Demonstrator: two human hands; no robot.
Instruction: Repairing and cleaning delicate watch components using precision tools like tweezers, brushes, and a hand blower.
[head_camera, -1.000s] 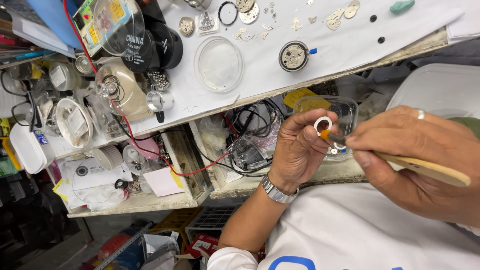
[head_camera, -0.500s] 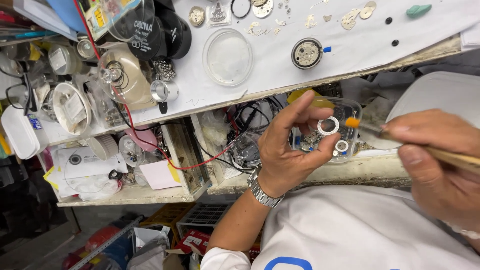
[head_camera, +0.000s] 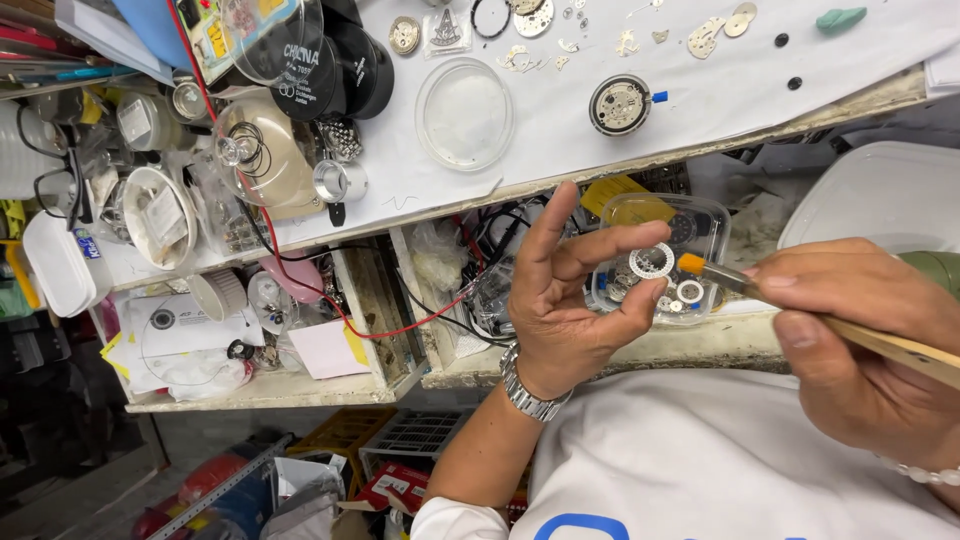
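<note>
Head view. The landmark is the clear plastic tub (head_camera: 700, 225) sitting in the open drawer below the workbench edge. The left hand (head_camera: 570, 300) is raised just left of the tub, and its thumb and forefinger pinch a small toothed white ring (head_camera: 652, 261) by its rim; the other fingers stand fanned upward. The ring hangs over the tub's left part, its open face turned toward the camera. The right hand (head_camera: 860, 340) comes in from the right of the tub, clenched around a wooden-handled brush (head_camera: 860, 333). The brush's long axis runs from the lower right up to the left, and its orange tip (head_camera: 691, 264) points at the ring, just beside it but apart from it as far as can be told. More small rings and wheels lie inside the tub under the tip.

Above the tub, on the white bench cover, a round watch movement (head_camera: 620, 104) with a blue stem lies face up, and left of it a shallow clear dish (head_camera: 464, 112). Small plates and gears are scattered above these. Left of the tub, a red wire (head_camera: 330, 300) and dark cables fill the drawer. Right of the tub stands a white container lid (head_camera: 880, 195). A metal watch bracelet (head_camera: 527, 392) circles the left wrist, below the tub. Nothing stands between brush tip and ring.
</note>
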